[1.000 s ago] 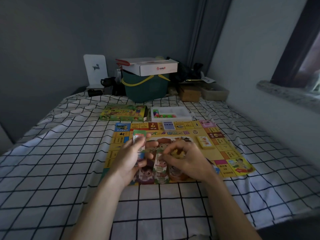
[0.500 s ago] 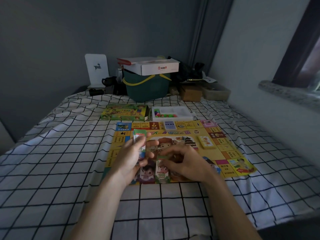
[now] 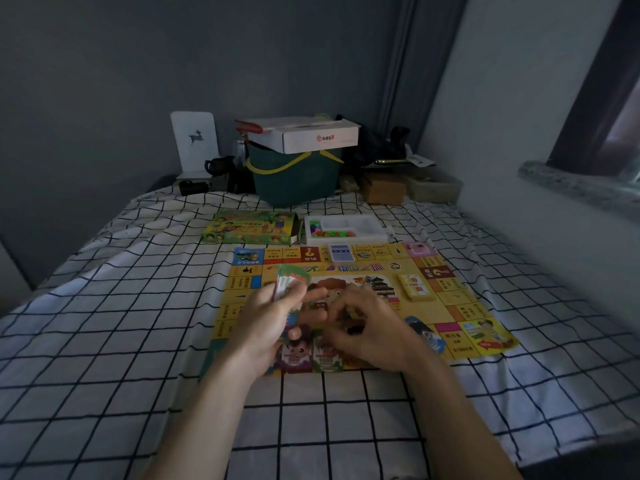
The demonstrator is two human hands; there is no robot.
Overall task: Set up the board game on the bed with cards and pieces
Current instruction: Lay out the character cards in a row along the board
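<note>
1. Left hand (image 3: 263,323) grips a stack of notes (image 3: 289,282) upright over the board (image 3: 460,313).
2. Right hand (image 3: 367,327), fingers curled, low over board centre; contents unclear.
3. On board: two notes at near edge, yellow deck (image 3: 415,287), blue deck (image 3: 341,252).
4. Tray (image 3: 346,228) beyond board, pieces not yet placed.

Both forearms reach forward over the board (image 3: 460,306), the left hand (image 3: 263,323) gripping a stack of cards (image 3: 289,282) upright, the right hand (image 3: 374,327) beside it, fingers curled downward.

Board's (image 3: 446,306) centre (under hands (image 3: 367,327))
</note>
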